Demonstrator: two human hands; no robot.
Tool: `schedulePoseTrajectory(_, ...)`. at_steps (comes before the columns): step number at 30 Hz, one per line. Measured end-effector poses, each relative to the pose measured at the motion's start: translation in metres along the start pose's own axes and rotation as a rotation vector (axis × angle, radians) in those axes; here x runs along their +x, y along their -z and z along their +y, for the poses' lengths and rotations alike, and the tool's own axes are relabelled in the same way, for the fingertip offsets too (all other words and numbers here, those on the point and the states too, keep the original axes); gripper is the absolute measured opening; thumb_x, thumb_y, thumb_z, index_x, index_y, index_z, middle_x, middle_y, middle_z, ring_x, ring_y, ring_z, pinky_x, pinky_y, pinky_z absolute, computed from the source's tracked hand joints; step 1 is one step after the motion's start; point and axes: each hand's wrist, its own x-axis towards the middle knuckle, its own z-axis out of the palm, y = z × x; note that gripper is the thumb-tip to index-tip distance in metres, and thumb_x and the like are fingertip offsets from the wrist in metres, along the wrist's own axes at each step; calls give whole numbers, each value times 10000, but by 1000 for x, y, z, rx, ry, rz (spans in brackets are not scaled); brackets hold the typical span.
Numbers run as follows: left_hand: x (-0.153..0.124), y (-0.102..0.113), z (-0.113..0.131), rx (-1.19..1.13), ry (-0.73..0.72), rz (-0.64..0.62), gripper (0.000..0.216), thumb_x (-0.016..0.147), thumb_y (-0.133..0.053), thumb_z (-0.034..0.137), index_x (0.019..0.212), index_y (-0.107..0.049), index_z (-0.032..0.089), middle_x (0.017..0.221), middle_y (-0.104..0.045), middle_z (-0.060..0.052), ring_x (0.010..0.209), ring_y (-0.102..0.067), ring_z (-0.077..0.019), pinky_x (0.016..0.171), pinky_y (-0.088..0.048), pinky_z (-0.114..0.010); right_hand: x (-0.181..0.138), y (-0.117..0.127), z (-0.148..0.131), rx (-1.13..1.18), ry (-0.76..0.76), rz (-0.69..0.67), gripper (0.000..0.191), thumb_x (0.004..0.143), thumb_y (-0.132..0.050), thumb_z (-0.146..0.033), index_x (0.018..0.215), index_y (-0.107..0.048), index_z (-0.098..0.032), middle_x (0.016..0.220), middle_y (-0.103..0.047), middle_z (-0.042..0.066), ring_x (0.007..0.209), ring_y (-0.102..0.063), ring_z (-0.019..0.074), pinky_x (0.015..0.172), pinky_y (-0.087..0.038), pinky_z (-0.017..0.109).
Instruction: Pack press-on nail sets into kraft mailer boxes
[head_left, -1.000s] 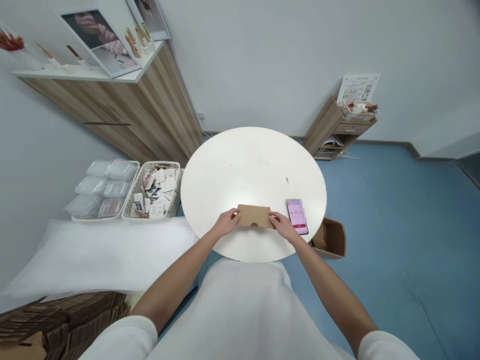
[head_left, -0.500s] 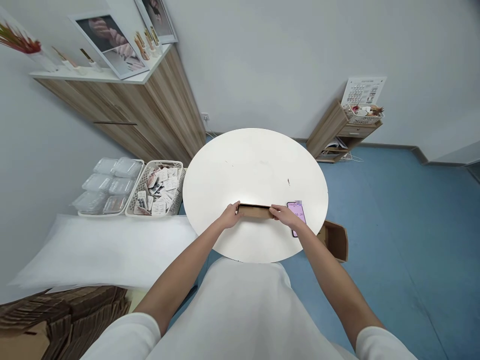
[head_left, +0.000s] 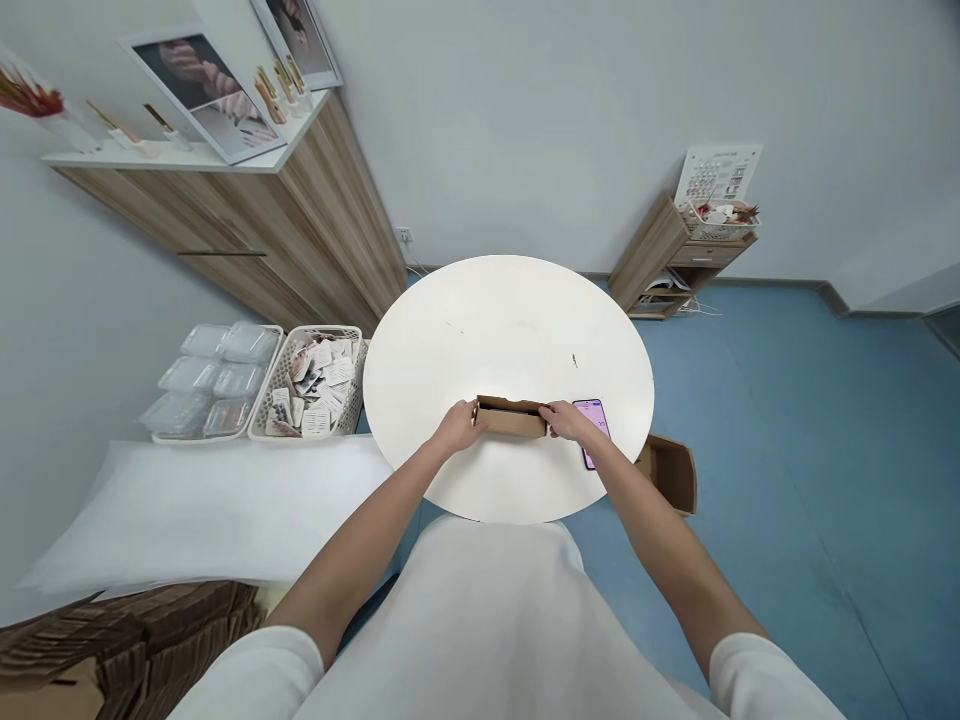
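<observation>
A small brown cardboard box (head_left: 511,424) sits near the front of the round white table (head_left: 502,320), its top partly open along the far side. My left hand (head_left: 459,428) grips the box's left end, fingers closed around the corner. At the opposite end, my right hand (head_left: 565,420) pinches the right corner. What lies inside the box is too dark and small to make out. A phone (head_left: 595,420) with a pink lit screen lies on the table under my right wrist, partly covered by the forearm.
To the left stand a white basket (head_left: 347,400) of printed cards and another with clear plastic packs (head_left: 225,375). White sheets (head_left: 225,510) lie in front of them, above stacked flat cardboard (head_left: 135,640). A brown bin (head_left: 673,475) is on the floor at right.
The box's far flap, dark-edged before, now shows as a raised brown strip and the opening is wider. Both hands stay at its ends. The view has shifted slightly.
</observation>
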Motion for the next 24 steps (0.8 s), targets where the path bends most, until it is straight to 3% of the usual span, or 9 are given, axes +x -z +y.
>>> schedulePoseTrajectory(10, -3, 3, 2, -74, -64, 17, 572, 705, -550, 287, 1239, -355, 220, 987, -553, -60, 897, -531, -223, 774, -407, -330, 0, -5, -2, -29, 20, 27, 248, 783, -354, -318, 593, -448, -188, 565, -546, 30, 543, -487, 137, 512, -322, 240)
schedulePoseTrajectory(16, 0, 3, 0, 91, -97, 44, 406, 716, -548, 349, 1092, -493, 205, 956, -510, -72, 845, -520, -223, 720, -411, -328, 2, -7, 0, -34, 21, 29, 209, 764, -375, -298, 610, -458, -183, 568, -539, 27, 557, -494, 134, 498, -312, 227)
schedulePoseTrajectory(24, 7, 3, -1, 97, -74, 30, 422, 682, -597, 324, 1071, -513, 185, 910, -552, -67, 808, -526, -208, 704, -415, -307, 1, -4, -4, -44, 19, 24, 214, 770, -381, -296, 614, -472, -181, 565, -540, 28, 559, -492, 135, 504, -308, 228)
